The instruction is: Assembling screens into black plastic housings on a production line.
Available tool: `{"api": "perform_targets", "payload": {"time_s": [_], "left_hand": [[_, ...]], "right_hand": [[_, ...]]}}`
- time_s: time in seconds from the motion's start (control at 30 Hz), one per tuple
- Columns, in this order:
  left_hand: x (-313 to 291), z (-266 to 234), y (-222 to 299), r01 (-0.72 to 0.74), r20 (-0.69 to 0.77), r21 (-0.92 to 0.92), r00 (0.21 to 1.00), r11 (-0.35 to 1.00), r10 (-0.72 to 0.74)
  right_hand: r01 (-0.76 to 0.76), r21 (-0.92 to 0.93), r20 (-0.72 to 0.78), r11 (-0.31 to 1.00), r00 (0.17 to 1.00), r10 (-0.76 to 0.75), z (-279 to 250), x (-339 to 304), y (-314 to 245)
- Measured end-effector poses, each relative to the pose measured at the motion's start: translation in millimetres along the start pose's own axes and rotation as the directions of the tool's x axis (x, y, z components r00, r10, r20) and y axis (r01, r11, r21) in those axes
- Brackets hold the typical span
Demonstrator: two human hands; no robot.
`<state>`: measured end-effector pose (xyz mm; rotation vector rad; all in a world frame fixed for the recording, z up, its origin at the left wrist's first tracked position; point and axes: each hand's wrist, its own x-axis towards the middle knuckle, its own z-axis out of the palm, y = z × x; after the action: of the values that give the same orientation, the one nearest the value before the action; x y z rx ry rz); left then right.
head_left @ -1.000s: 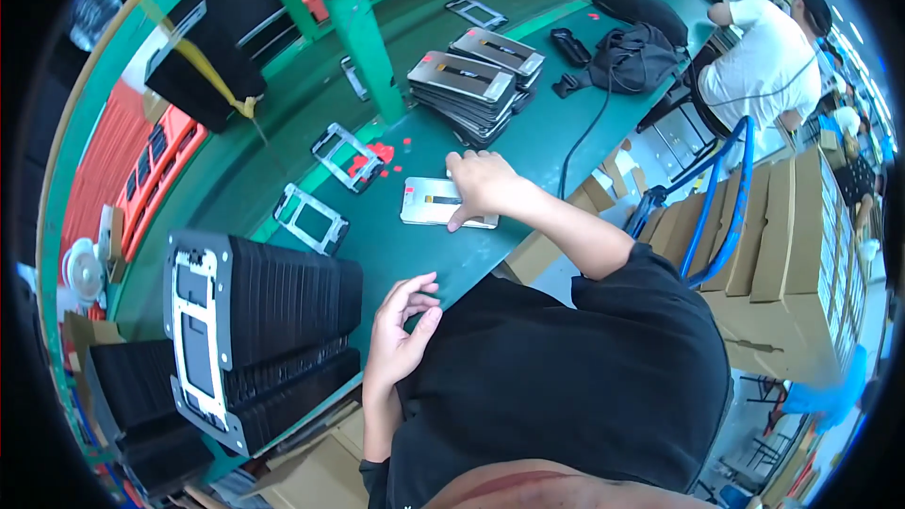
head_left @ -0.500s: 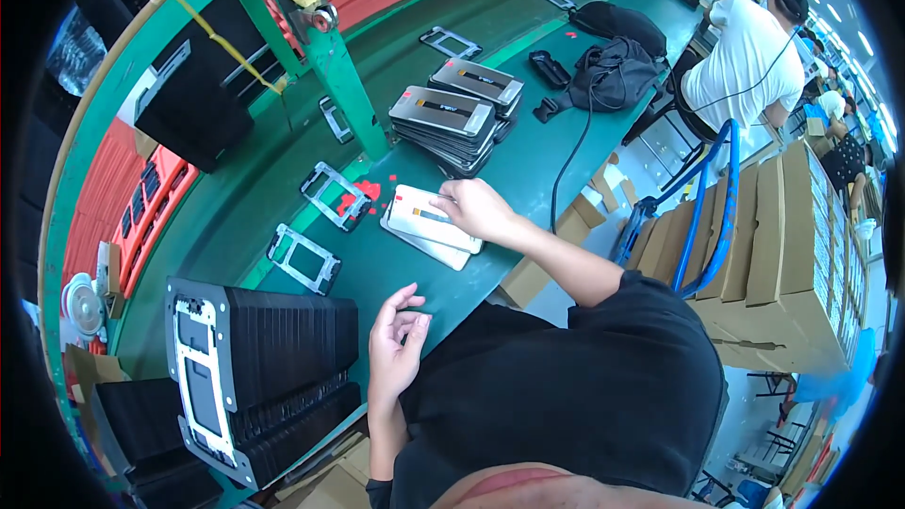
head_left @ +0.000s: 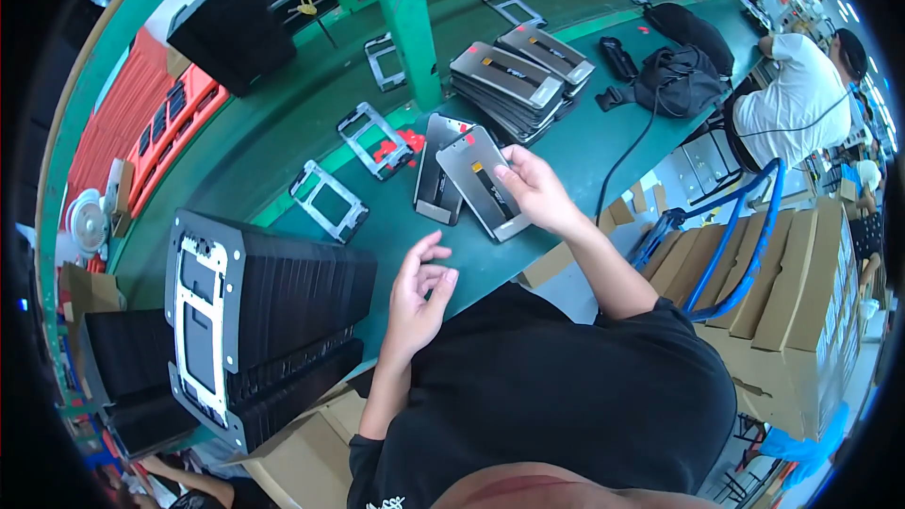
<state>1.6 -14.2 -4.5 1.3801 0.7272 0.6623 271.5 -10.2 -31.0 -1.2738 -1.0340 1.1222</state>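
Green bench (head_left: 586, 153) | right hand (head_left: 539, 192) pinches grey panel (head_left: 483, 190) | left hand (head_left: 418, 298) half-curled, holding nothing

Held panel (head_left: 481, 190) smooth, metallic; bag (head_left: 681, 83) matt cloth; cartons (head_left: 801, 273) cardboard.

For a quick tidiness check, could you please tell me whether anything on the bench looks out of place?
Small red pieces lie scattered by the metal frame near the green post, looking spilled rather than gathered. The stack of panels also has uneven edges.
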Motion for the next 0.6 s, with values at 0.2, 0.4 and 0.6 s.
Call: {"api": "perform_targets", "payload": {"time_s": [0.2, 0.4, 0.6], "left_hand": [[14.4, 13.5, 9.5, -0.111, 0.069, -0.201, 0.990, 0.973, 0.127], [15.4, 18.5, -0.1, -0.005, 0.160, -0.345, 0.985, 0.938, 0.064], [10.7, 11.0, -4.5, 0.071, 0.275, -0.346, 0.961, 0.935, 0.029]], "right_hand": [[-0.093, 0.431, 0.280, 0.898, 0.959, -0.035, 32.6, -23.9, -44.8], [0.217, 0.093, 0.141, 0.972, 0.963, -0.229, 53.4, -28.2, -53.9], [0.132, 0.270, 0.033, 0.954, 0.989, -0.146, 50.4, -21.0, -67.0]]}}
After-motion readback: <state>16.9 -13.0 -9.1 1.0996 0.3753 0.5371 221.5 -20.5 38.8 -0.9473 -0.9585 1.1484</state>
